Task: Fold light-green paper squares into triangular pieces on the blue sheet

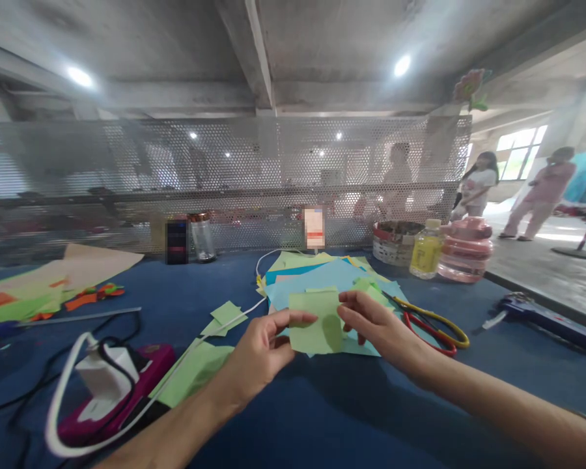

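A light green square of paper point(315, 326) is held up in front of me above the blue table. My left hand point(268, 342) pinches its left side, the index finger lying across the front and the thumb below. At the right edge my right hand point(368, 319) has its fingers closed on the same paper. Behind it lies a fanned pile of coloured paper sheets point(297, 280), mostly blue and green. Scissors point(434, 326) with yellow and red handles rest just right of the pile. Small green paper pieces point(227, 317) and a larger green sheet point(200, 368) lie to the left.
A magenta power strip point(161, 365) with a white plug and looping cables occupies the left front. A glass jar point(204, 238), phone point(314, 227), basket point(395, 244), yellow bottle point(426, 251) and pink jug point(466, 251) line the back. A blue-handled tool point(551, 322) lies right.
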Demonstrator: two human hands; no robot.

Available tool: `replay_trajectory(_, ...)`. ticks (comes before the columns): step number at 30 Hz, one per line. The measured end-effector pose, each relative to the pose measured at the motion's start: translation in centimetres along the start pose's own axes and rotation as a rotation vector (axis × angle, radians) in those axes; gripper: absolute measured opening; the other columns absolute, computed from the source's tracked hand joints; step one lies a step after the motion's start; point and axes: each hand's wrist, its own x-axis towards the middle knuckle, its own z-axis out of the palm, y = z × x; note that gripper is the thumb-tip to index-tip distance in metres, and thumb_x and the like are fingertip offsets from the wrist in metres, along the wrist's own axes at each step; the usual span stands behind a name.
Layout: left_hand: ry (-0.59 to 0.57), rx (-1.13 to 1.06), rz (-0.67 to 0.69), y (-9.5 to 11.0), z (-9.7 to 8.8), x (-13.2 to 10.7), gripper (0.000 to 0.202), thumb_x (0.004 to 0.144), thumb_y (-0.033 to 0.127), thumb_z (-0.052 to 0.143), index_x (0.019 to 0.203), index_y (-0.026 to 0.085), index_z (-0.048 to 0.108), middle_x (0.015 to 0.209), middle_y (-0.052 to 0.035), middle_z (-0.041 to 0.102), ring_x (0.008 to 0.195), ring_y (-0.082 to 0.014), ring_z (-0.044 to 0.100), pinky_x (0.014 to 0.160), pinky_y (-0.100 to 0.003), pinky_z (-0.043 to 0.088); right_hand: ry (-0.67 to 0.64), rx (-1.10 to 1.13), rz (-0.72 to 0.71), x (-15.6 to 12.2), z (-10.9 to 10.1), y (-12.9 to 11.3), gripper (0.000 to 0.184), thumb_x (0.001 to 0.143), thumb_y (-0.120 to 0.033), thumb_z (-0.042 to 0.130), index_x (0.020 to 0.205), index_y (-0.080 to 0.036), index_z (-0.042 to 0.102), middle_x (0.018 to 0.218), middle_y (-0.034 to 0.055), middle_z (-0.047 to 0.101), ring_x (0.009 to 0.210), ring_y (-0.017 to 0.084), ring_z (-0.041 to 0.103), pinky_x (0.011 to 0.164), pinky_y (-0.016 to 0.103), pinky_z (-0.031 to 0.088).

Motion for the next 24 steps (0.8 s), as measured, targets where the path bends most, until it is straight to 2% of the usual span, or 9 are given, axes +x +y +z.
replay_trajectory(4, -0.040, 0.009, 0.031, -0.45, 0.14, 0.00, 0.037, 0.074, 0.018, 0.061, 0.110, 0.016, 0.065, 0.104, -0.0067, 0.072, 0.101, -0.0252, 0.066, 0.090, -0.038, 0.051, -0.147, 0.205, 0.025, -0.19, 0.48, 0.12, 0.037, 0.084, -0.053, 0.057, 0.090, -0.017, 0.056, 0.075, 0.0017, 0.060, 0.065, 0.012, 0.054, 0.055, 0.023, 0.041)
replay_trajectory(6, -0.037, 0.042, 0.043, -0.71, 0.20, 0.07, 0.035, 0.075, 0.020, 0.063, 0.110, 0.016, 0.065, 0.103, -0.0068, 0.071, 0.097, -0.0245, 0.067, 0.086, -0.037, 0.052, -0.154, 0.234, 0.010, -0.29, 0.56, 0.15, 0.038, 0.080, -0.054, 0.062, 0.077, -0.016, 0.056, 0.068, -0.0006, 0.058, 0.060, 0.011, 0.051, 0.054, 0.022, 0.038)
replay_trajectory(8, -0.011, 0.092, 0.069, -0.82, 0.23, 0.12, 0.032, 0.076, 0.021, 0.063, 0.108, 0.017, 0.066, 0.107, -0.0073, 0.068, 0.094, -0.0234, 0.066, 0.082, -0.035, 0.053, -0.150, 0.258, 0.023, -0.33, 0.58, 0.30, 0.037, 0.079, -0.052, 0.064, 0.073, -0.016, 0.054, 0.067, -0.0012, 0.058, 0.060, 0.010, 0.051, 0.053, 0.022, 0.037)
replay_trajectory(11, 0.060, 0.180, 0.127, -0.71, 0.22, 0.13, 0.021, 0.077, 0.022, 0.063, 0.096, 0.018, 0.069, 0.109, -0.0064, 0.061, 0.094, -0.0214, 0.063, 0.078, -0.031, 0.052, -0.148, 0.284, 0.053, -0.37, 0.60, 0.61, 0.030, 0.079, -0.043, 0.064, 0.089, -0.017, 0.053, 0.064, -0.0030, 0.057, 0.058, 0.011, 0.051, 0.053, 0.022, 0.036)
replay_trajectory(14, 0.127, 0.255, 0.170, -0.59, 0.15, 0.13, 0.008, 0.079, 0.024, 0.063, 0.080, 0.018, 0.068, 0.093, -0.0034, 0.060, 0.085, -0.0182, 0.059, 0.076, -0.029, 0.048, -0.074, 0.243, 0.029, -0.52, 0.63, 0.66, 0.040, 0.080, -0.031, 0.063, 0.112, -0.019, 0.043, 0.057, -0.0094, 0.049, 0.051, 0.009, 0.043, 0.049, 0.020, 0.031)
replay_trajectory(17, 0.165, 0.296, 0.178, -0.74, 0.04, 0.19, 0.012, 0.081, 0.027, 0.063, 0.075, 0.018, 0.067, 0.083, -0.0017, 0.061, 0.079, -0.0169, 0.057, 0.074, -0.028, 0.046, -0.039, 0.178, -0.032, -0.68, 0.64, 0.62, 0.035, 0.082, -0.025, 0.058, 0.113, -0.020, 0.042, 0.056, -0.0104, 0.044, 0.049, 0.008, 0.036, 0.047, 0.020, 0.027)
replay_trajectory(20, 0.179, 0.291, 0.137, -0.89, -0.08, 0.27, 0.013, 0.080, 0.029, 0.064, 0.075, 0.018, 0.067, 0.081, -0.0014, 0.062, 0.075, -0.0168, 0.057, 0.070, -0.027, 0.045, -0.015, 0.103, -0.121, -0.75, 0.58, 0.89, 0.017, 0.083, -0.020, 0.047, 0.100, -0.020, 0.050, 0.065, -0.0042, 0.051, 0.057, 0.011, 0.043, 0.051, 0.021, 0.036)
replay_trajectory(22, 0.184, 0.263, 0.091, -0.80, -0.15, 0.30, 0.014, 0.080, 0.030, 0.063, 0.076, 0.017, 0.067, 0.079, -0.0016, 0.063, 0.073, -0.0168, 0.057, 0.068, -0.027, 0.046, -0.002, 0.059, -0.179, -0.81, 0.48, 1.02, 0.024, 0.077, -0.013, 0.042, 0.095, -0.020, 0.056, 0.080, 0.0010, 0.058, 0.068, 0.013, 0.051, 0.059, 0.024, 0.045)
replay_trajectory(24, 0.186, 0.223, 0.057, -0.57, -0.16, 0.32, 0.014, 0.079, 0.030, 0.063, 0.077, 0.016, 0.067, 0.078, -0.0020, 0.064, 0.073, -0.0170, 0.058, 0.069, -0.027, 0.046, -0.016, 0.032, -0.229, -0.92, 0.36, 0.90, 0.033, 0.072, -0.010, 0.042, 0.098, -0.021, 0.059, 0.096, 0.0033, 0.061, 0.082, 0.016, 0.056, 0.070, 0.027, 0.049)
